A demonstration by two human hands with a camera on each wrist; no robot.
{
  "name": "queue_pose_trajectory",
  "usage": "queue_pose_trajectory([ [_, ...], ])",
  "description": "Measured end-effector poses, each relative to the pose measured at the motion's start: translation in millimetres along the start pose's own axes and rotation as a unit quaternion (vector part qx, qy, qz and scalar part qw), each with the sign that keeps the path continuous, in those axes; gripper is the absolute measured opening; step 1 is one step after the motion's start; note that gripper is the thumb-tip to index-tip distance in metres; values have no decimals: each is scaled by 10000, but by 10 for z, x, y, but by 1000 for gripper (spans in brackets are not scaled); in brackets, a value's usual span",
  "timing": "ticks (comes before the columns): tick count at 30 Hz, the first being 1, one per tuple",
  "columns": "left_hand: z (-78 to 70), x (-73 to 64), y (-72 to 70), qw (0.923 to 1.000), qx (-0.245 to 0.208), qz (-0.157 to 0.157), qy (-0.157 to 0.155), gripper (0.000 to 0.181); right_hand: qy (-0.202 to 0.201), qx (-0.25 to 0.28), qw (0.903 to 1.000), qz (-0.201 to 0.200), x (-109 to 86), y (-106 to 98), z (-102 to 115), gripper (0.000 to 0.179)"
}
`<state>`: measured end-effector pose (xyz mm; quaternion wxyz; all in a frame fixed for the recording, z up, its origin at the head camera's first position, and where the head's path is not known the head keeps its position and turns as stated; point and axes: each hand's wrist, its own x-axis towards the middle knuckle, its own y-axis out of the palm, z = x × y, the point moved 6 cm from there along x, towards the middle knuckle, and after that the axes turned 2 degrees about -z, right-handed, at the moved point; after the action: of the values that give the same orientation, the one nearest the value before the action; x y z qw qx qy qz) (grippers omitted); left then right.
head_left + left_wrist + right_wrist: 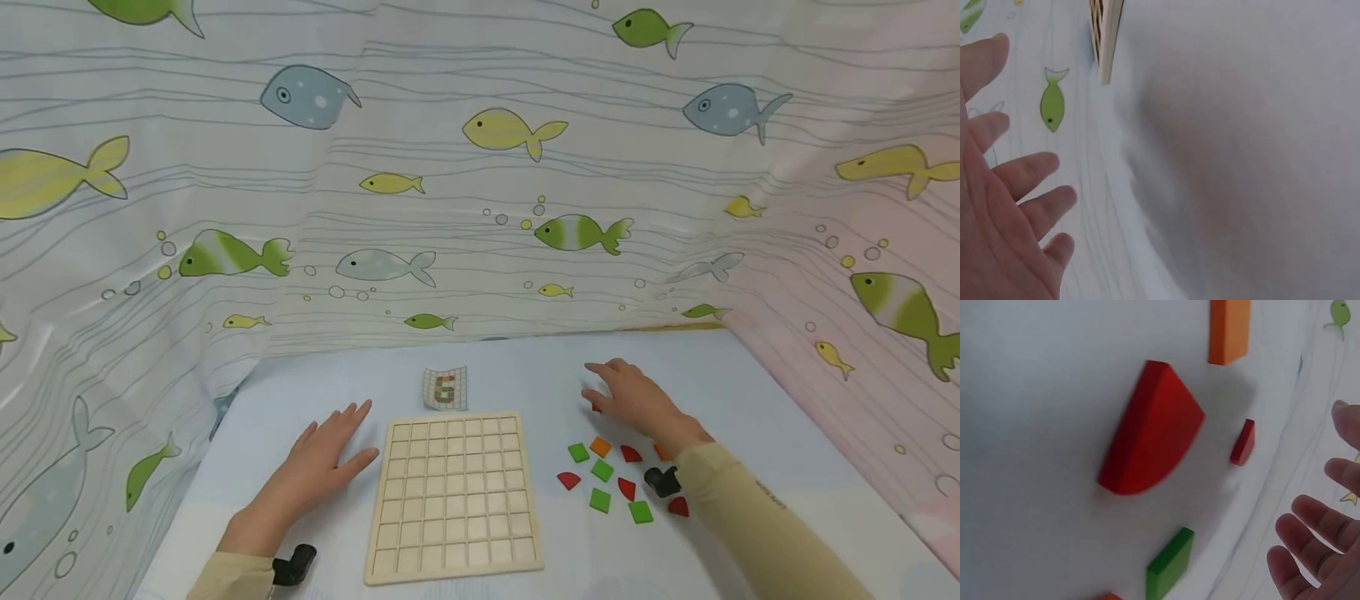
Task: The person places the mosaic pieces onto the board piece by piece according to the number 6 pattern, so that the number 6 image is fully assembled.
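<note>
My left hand [318, 458] hovers with spread fingers beside the left edge of a pale wooden grid board [455, 497], holding nothing. In the left wrist view, a corner of the board [1109, 44] shows beyond the fingers. To the right, my right hand [637, 400] is held over the far side of the loose coloured tiles, its fingers extended and nothing in them. A red tile [597, 407] lies partly hidden under it. The right wrist view has a red quarter-circle tile [1154, 431] up close, with a green tile [1170, 565] and an orange tile [1230, 331] around it.
Right of the board lie several flat tiles, among them a green square [600, 500], an orange square [600, 447] and a red quarter circle [569, 480]. Behind the board is a small gridded pattern card [445, 389]. A fish-print curtain [450, 208] surrounds the table.
</note>
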<state>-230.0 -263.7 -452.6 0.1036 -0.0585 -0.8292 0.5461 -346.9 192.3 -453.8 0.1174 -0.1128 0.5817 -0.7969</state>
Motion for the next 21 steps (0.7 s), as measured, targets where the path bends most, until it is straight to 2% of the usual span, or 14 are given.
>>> queue_pose_trajectory([
  [3,-34,-130,43,9991,-375,173,-123,76,-81,-74,9999,33,-28,50,-9,57],
  [7,-76,-312,131,9940,-913,531,-294,74,-104,-177,9996,188,-42,98,-24,54],
  [13,-94,-603,310,9870,-1307,884,-294,75,-76,-279,9986,433,-52,174,-36,48],
  [14,-100,-638,332,9866,-1346,902,-209,75,-34,-292,9984,482,-56,184,-39,48],
  [17,-106,-708,382,9830,-1540,999,-77,74,37,-361,9977,580,-60,201,-43,44],
  [21,-98,-726,428,9767,-1831,1118,62,72,111,-417,9976,546,-58,211,-70,37],
])
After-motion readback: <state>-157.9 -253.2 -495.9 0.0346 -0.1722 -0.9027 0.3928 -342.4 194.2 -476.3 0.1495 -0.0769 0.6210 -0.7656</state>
